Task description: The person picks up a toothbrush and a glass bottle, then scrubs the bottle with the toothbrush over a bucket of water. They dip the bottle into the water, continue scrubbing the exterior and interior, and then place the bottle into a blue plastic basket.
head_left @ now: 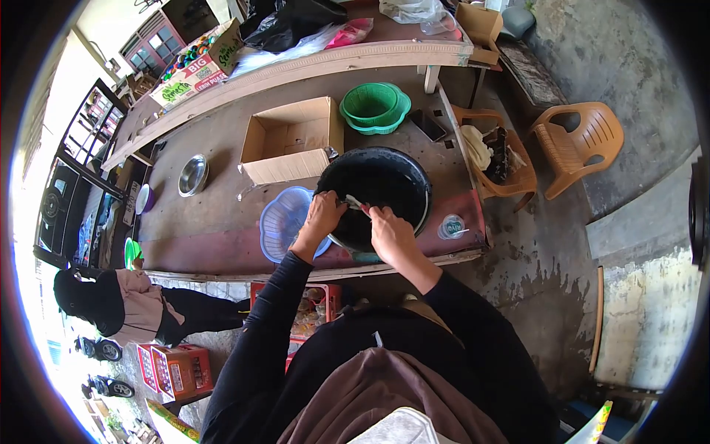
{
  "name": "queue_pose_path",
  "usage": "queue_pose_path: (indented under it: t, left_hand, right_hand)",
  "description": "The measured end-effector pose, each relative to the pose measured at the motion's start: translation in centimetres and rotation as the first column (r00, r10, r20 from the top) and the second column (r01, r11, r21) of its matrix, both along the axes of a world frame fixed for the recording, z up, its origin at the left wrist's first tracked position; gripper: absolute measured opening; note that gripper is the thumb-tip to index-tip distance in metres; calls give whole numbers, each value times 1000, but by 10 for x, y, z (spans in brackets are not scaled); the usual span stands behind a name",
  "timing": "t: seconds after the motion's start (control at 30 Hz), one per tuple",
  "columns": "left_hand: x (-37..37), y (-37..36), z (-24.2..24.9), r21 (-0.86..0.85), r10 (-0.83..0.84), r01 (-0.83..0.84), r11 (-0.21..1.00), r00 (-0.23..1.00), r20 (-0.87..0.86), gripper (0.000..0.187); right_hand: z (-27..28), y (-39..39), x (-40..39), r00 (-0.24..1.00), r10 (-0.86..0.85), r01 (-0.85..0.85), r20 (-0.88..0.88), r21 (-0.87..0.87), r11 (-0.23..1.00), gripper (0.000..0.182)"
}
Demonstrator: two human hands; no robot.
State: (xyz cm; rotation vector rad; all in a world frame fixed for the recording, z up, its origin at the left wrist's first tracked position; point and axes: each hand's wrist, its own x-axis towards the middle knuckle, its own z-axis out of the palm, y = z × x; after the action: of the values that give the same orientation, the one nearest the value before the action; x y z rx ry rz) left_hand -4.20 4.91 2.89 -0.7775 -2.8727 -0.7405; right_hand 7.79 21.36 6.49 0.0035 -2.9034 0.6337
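Observation:
Both hands are over the near side of a large black basin (pixel 427 185) on the table. My left hand (pixel 324 214), at the basin's left rim, has its fingers closed round a small pale piece (pixel 353 200). My right hand (pixel 392 233) is closed on something reddish and thin by the same piece; its exact shape is too small to make out. Dark contents fill the basin's shaded inside. A translucent blue scalloped basket (pixel 274 226) stands just left of the basin, beside my left wrist.
Behind are an open cardboard box (pixel 285 172) and green basins (pixel 403 111). A phone (pixel 429 126) and a plastic cup (pixel 451 227) lie right. A metal bowl (pixel 194 175) sits left. Orange chairs (pixel 584 137) stand right; a person (pixel 140 307) is at left.

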Motion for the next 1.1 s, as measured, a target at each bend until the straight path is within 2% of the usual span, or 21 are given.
queue_pose_path:
  t: [0.1, 0.2, 0.27, 0.4, 0.47, 0.53, 0.57, 0.63, 0.73, 0.8, 0.83, 0.87, 0.9, 0.93, 1.0, 1.07, 1.1]
  left_hand:
    - [4, -3, 1, 35, 0, 1, 999, 1000, -15, 26]
    - [4, -2, 1, 39, 29, -28, 999, 999, -33, 25]
    - [6, -3, -1, 24, 63, -63, 998, 998, -19, 25]
    - [8, -6, -2, 74, 76, -73, 995, 996, -38, 23]
    - [4, -5, 3, 123, 80, -74, 990, 995, -51, 23]
    - [6, -10, 3, 128, 30, -33, 991, 999, 25, 23]
    - [6, -11, 3, 129, 36, -39, 991, 999, 24, 23]
    - [7, -15, 2, 27, -78, 78, 997, 997, -10, 26]
    - [12, -9, 2, 110, -27, 32, 993, 998, -48, 28]
    - [11, -7, 6, 108, -21, 29, 994, 997, -79, 25]
    - [13, -7, 9, 204, 48, -48, 978, 999, 7, 23]
    - [14, -7, 12, 292, 107, -130, 947, 990, 96, 22]
    - [15, -11, 15, 346, 104, -127, 930, 991, 84, 19]
    - [20, -13, 25, 346, 108, -131, 929, 990, 86, 19]
    - [31, -19, 44, 430, 208, -255, 866, 966, 152, 20]
    - [29, -29, 35, 434, 244, -283, 855, 959, 145, 20]
    - [31, -31, 32, 495, 262, -339, 800, 939, 221, 20]
  right_hand:
    - [-20, 21, -18, 990, -99, 97, 98, 29, 995, 25]
    - [-21, 12, -13, 999, -16, 16, 28, -21, 1000, 21]
    - [2, -3, 2, 998, 68, -68, -1, -67, 995, 19]
    - [-26, 14, -16, 995, -44, 44, 95, 5, 999, 17]
    - [-33, 18, -19, 996, -20, 21, 81, -4, 1000, 16]
    - [-15, 4, -9, 998, 48, -51, -39, -66, 997, 19]
    - [-9, -2, -6, 998, 61, -64, -26, -103, 993, 21]
    - [-18, 1, -12, 999, 38, -38, 3, -82, 996, 20]
    - [-28, 14, -19, 999, -1, 3, 42, -47, 999, 17]
    - [-18, 9, -12, 996, 49, -58, -78, -122, 991, 15]
    - [-9, 4, -7, 988, 80, -102, -135, -169, 980, 13]
    - [1, -1, -4, 990, 84, -104, -111, -190, 976, 13]
    - [1, 0, -4, 991, 78, -97, -112, -178, 979, 13]
    - [1, 2, -5, 991, 72, -90, -111, -168, 982, 13]
    - [-13, 11, -15, 998, -7, -3, -66, -137, 991, 14]
    - [-19, 11, -13, 994, 2, -19, -111, -148, 989, 15]
    - [-5, 3, -5, 983, 53, -85, -176, -180, 980, 16]
